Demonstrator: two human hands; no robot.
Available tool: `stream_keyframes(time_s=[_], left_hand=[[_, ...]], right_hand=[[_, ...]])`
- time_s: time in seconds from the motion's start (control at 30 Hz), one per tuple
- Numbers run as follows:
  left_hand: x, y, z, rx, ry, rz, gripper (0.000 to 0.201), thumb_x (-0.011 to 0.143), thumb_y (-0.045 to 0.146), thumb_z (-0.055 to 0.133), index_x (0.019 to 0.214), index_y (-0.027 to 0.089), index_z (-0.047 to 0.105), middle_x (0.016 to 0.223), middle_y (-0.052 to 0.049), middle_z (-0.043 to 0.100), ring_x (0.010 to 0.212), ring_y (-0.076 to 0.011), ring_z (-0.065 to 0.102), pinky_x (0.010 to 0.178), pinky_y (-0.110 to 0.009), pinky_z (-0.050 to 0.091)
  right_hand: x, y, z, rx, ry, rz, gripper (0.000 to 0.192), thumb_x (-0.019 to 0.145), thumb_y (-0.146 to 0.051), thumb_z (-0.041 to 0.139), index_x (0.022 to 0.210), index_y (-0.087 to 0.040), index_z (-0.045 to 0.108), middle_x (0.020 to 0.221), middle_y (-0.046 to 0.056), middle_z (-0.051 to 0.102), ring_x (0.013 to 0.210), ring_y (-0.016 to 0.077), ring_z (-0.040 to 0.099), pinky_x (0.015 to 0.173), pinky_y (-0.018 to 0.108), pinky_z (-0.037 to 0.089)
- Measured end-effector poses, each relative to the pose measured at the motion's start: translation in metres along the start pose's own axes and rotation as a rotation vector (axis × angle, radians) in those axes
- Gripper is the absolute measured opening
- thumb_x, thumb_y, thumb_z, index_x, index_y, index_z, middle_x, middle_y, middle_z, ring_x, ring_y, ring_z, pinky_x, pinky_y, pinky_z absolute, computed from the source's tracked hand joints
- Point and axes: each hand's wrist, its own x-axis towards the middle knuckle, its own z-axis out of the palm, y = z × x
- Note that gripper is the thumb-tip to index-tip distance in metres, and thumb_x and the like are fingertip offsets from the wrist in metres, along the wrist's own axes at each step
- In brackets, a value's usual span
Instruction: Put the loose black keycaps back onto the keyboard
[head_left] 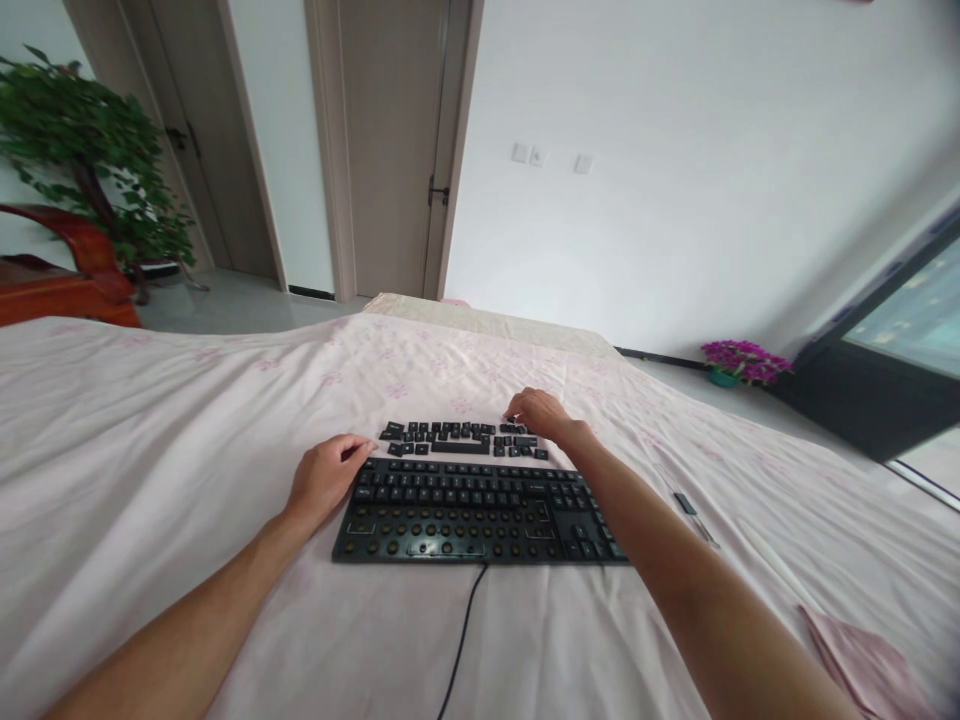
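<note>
Right grip (534, 411) touches loose keycaps (461, 437) (left grip (328, 474) steadies keyboard (472, 510)).

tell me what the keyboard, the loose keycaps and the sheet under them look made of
Keyboard: likely matte black plastic, rigid tray with round sockets where caps are missing. Loose keycaps: apparently the same black plastic, small hard-edged blocks. Sheet: thin woven fabric, probably cotton, pale pink with a faint print, creased in soft folds.
</note>
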Motion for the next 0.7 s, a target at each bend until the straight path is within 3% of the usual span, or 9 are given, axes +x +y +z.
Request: stream_keyframes(time_s=[0.43,0.7], left_hand=[[0.001,-0.002,0.001,-0.005,-0.001,0.000,0.035,0.085,0.053,0.053,0.089,0.027,0.075,0.098,0.000,0.077,0.091,-0.0221,0.068,0.078,-0.027,0.046],[0.001,-0.004,0.003,-0.006,0.010,0.013,0.034,0.085,0.053,0.053,0.088,0.027,0.075,0.099,0.001,0.077,0.092,-0.0218,0.068,0.080,-0.027,0.046]], right_hand=[[0.005,-0.001,0.003,0.037,-0.024,0.071,0.024,0.077,-0.008,0.070,0.090,-0.027,0.079,0.101,0.005,0.075,0.105,0.0222,0.064,0.085,0.027,0.047],[-0.015,-0.014,-0.022,0.257,0.160,0.246,0.024,0.080,-0.024,0.071,0.104,-0.021,0.075,0.093,0.003,0.076,0.086,0.0194,0.069,0.077,0.027,0.051]])
